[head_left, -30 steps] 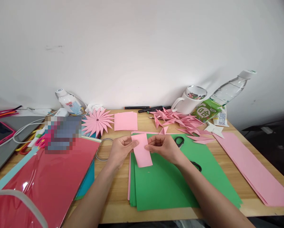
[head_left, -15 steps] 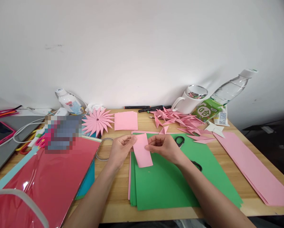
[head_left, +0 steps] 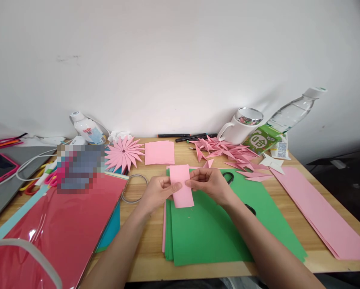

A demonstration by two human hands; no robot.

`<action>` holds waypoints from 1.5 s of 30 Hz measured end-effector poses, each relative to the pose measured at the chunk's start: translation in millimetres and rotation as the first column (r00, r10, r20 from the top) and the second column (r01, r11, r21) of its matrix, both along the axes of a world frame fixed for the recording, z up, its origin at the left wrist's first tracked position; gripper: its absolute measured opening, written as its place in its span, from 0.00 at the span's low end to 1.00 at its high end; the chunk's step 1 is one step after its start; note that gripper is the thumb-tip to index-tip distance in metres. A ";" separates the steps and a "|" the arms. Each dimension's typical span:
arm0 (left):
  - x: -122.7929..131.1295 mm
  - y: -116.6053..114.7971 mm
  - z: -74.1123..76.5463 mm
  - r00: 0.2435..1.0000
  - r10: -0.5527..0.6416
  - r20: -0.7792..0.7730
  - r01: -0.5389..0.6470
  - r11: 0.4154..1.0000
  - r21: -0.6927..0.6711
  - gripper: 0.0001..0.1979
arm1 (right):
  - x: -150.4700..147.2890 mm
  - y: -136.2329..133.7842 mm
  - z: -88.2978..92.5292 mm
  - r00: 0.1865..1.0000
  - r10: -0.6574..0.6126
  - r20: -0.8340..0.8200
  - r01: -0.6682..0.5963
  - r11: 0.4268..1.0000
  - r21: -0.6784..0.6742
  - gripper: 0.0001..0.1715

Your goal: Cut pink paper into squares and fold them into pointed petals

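Note:
A narrow pink paper (head_left: 182, 196), which looks folded, is held upright above the green sheets (head_left: 228, 237). My left hand (head_left: 160, 192) pinches its left edge, thumb on the front face. On its right edge, my right hand (head_left: 208, 184) pinches with thumb and fingers. Behind my hands lie a stack of pink squares (head_left: 159, 153) and a pink pointed paper wheel (head_left: 124, 151). Folded pink pieces (head_left: 234, 154) are heaped at the back right. Black scissor handles (head_left: 228, 178) show partly behind my right hand.
A white mug (head_left: 241, 126), a green box (head_left: 262, 139) and a tilted bottle (head_left: 297, 110) stand at the back right. Long pink strips (head_left: 321, 212) lie on the right. Red sheets in clear film (head_left: 65, 224) and a pink-cased phone (head_left: 1, 167) are on the left.
The pink paper has turned more upright and risen slightly. My left hand has slid lower along its edge, and its thumb now lies further onto the paper.

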State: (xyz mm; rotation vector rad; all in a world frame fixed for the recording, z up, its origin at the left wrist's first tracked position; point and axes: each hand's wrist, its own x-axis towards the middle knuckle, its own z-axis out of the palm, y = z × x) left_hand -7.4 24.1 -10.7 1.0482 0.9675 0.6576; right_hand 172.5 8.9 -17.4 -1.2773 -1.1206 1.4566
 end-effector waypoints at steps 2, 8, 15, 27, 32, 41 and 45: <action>0.4 -0.8 -0.9 1.000 -0.030 0.003 0.030 0.999 -0.016 0.20 | 0.5 0.4 1.1 1.000 -0.017 -0.010 0.017 1.000 -0.007 0.21; 1.6 -1.1 -3.3 1.000 0.007 0.011 -0.007 1.000 -0.016 0.19 | -0.6 0.1 3.7 0.999 -0.032 -0.002 0.032 0.999 -0.011 0.21; -1.0 -2.5 -2.7 0.987 -0.156 0.037 0.159 0.982 -0.103 0.22 | 3.2 1.8 3.0 0.992 -0.106 -0.067 0.105 0.994 -0.007 0.22; -1.5 -3.0 -6.1 0.984 -0.167 0.066 0.176 0.970 -0.168 0.21 | 2.7 1.7 3.2 0.984 -0.150 -0.099 0.149 0.989 -0.020 0.23; -1.9 -3.8 -5.8 0.973 -0.223 0.054 0.229 0.958 -0.172 0.19 | 4.8 3.0 3.6 0.977 -0.185 -0.103 0.184 0.983 -0.019 0.23; -0.9 -4.2 -4.7 0.965 -0.256 0.056 0.262 0.948 -0.182 0.22 | 6.1 4.1 2.1 0.971 -0.205 -0.123 0.204 0.979 -0.022 0.22; 0.8 -4.2 -4.6 0.981 -0.193 -0.001 0.191 0.972 -0.135 0.28 | 7.1 4.5 0.1 0.973 -0.192 -0.125 0.192 0.981 -0.008 0.22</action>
